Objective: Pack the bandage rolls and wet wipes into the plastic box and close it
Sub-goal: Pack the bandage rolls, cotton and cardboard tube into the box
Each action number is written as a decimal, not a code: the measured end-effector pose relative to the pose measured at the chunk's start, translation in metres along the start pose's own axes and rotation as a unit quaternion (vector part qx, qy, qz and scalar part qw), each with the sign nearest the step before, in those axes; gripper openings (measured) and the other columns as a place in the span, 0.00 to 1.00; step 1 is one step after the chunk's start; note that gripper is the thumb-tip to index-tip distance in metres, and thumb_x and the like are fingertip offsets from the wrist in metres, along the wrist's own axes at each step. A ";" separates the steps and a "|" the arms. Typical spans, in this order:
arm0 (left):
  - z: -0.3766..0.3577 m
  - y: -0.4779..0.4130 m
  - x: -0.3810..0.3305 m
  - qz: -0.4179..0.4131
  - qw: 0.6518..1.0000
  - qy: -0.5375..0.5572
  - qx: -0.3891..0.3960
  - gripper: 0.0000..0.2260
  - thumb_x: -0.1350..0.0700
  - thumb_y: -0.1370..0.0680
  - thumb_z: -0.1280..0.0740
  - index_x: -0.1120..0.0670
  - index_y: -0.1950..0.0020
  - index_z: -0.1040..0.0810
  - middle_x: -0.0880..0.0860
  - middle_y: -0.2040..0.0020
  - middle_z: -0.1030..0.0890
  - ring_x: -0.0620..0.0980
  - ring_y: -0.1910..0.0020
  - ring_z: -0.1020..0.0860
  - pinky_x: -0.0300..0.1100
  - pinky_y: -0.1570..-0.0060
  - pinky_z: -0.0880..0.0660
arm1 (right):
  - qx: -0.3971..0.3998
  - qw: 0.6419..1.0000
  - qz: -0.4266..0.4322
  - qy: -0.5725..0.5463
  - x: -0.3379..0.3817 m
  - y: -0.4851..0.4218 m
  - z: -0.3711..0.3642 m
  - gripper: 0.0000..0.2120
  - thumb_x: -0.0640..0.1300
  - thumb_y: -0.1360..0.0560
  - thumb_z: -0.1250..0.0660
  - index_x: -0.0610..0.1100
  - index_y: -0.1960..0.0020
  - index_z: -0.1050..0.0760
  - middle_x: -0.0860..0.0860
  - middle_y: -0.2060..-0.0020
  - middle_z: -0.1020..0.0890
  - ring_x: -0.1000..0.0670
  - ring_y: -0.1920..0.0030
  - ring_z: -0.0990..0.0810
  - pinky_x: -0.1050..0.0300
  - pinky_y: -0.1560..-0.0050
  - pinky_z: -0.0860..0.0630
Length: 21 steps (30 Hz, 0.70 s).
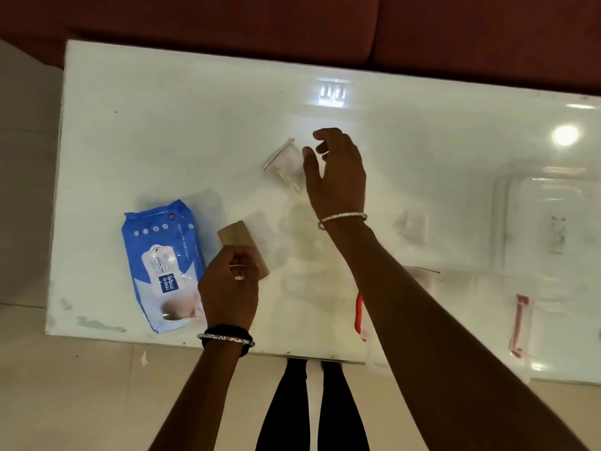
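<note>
A blue wet wipes pack (159,265) lies on the left of the white glossy table (162,125). My left hand (227,288) is curled shut on the near end of a tan bandage roll (237,237) right beside the pack. My right hand (335,177) hovers with fingers spread over a clear-wrapped bandage roll with a red strip (283,162) at the table's middle, its thumb next to the wrap. The clear plastic box (549,222) sits at the far right. More clear-wrapped rolls lie near it (414,224) and by the front edge (520,323).
Another wrapped roll with a red strip (359,314) is partly hidden under my right forearm. A dark red sofa (292,21) runs along the table's far side. The tiled floor and my legs (312,411) show below the front edge.
</note>
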<state>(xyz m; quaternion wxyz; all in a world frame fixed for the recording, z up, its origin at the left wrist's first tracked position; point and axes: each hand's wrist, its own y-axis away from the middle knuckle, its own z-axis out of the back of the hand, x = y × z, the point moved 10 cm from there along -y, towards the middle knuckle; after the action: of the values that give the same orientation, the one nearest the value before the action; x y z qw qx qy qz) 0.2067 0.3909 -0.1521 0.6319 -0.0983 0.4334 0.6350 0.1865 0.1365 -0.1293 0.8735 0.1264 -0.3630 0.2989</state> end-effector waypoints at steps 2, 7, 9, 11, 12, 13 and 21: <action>0.002 0.002 0.009 0.009 1.000 -0.010 0.001 0.09 0.66 0.27 0.33 0.52 0.55 0.20 0.50 0.56 0.16 0.40 0.60 0.20 0.23 0.64 0.28 | 0.062 0.998 -0.009 0.029 -0.001 -0.007 -0.031 0.21 0.51 0.24 0.35 0.43 0.34 0.29 0.46 0.43 0.22 0.44 0.42 0.24 0.52 0.46 0.26; 0.006 0.004 0.018 0.011 0.998 -0.054 -0.014 0.06 0.62 0.26 0.32 0.52 0.51 0.21 0.51 0.53 0.18 0.44 0.58 0.21 0.25 0.65 0.30 | 0.148 0.972 -0.047 0.179 -0.015 -0.001 -0.069 0.30 0.52 0.25 0.33 0.44 0.27 0.37 0.46 0.36 0.27 0.42 0.35 0.30 0.47 0.43 0.30; 0.008 0.003 0.018 0.008 0.997 -0.067 -0.031 0.07 0.61 0.26 0.31 0.52 0.50 0.22 0.51 0.51 0.20 0.43 0.59 0.23 0.28 0.64 0.31 | 0.141 0.969 -0.047 0.196 -0.017 0.006 -0.071 0.29 0.49 0.26 0.32 0.45 0.28 0.36 0.46 0.37 0.26 0.42 0.36 0.30 0.47 0.45 0.31; 0.009 0.001 0.016 0.003 0.995 -0.086 -0.051 0.10 0.59 0.26 0.30 0.53 0.46 0.23 0.51 0.49 0.22 0.46 0.57 0.22 0.34 0.62 0.29 | 0.136 0.973 -0.073 0.172 -0.024 0.011 -0.068 0.29 0.48 0.29 0.29 0.46 0.31 0.33 0.46 0.39 0.26 0.42 0.37 0.30 0.47 0.44 0.30; 0.008 0.000 0.017 0.005 0.994 -0.095 -0.056 0.13 0.57 0.27 0.29 0.53 0.44 0.25 0.52 0.48 0.23 0.50 0.55 0.22 0.38 0.59 0.27 | 0.133 0.975 -0.090 0.155 -0.028 0.015 -0.064 0.29 0.49 0.30 0.28 0.45 0.32 0.32 0.46 0.40 0.26 0.43 0.38 0.29 0.47 0.44 0.29; 0.007 -0.002 0.019 0.014 0.993 -0.100 -0.058 0.16 0.56 0.27 0.29 0.54 0.41 0.26 0.53 0.46 0.23 0.52 0.52 0.21 0.43 0.57 0.25 | 0.127 0.977 -0.106 0.137 -0.032 0.018 -0.059 0.29 0.50 0.32 0.26 0.45 0.34 0.30 0.46 0.41 0.26 0.43 0.38 0.29 0.49 0.44 0.29; -0.010 -0.021 0.036 0.114 0.991 -0.046 -0.052 0.27 0.48 0.30 0.27 0.58 0.36 0.29 0.57 0.48 0.18 0.55 0.50 0.19 0.44 0.55 0.25 | 0.036 0.980 -0.198 -0.011 -0.044 0.056 0.019 0.31 0.57 0.42 0.20 0.41 0.48 0.26 0.48 0.54 0.23 0.51 0.56 0.28 0.64 0.59 0.37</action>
<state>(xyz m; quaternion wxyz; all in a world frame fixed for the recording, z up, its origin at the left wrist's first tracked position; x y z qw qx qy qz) 0.2150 0.4069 -0.1915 0.5683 -0.0517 0.3789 0.7285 0.1167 0.1535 -0.1470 0.9061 0.2305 -0.3292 0.1320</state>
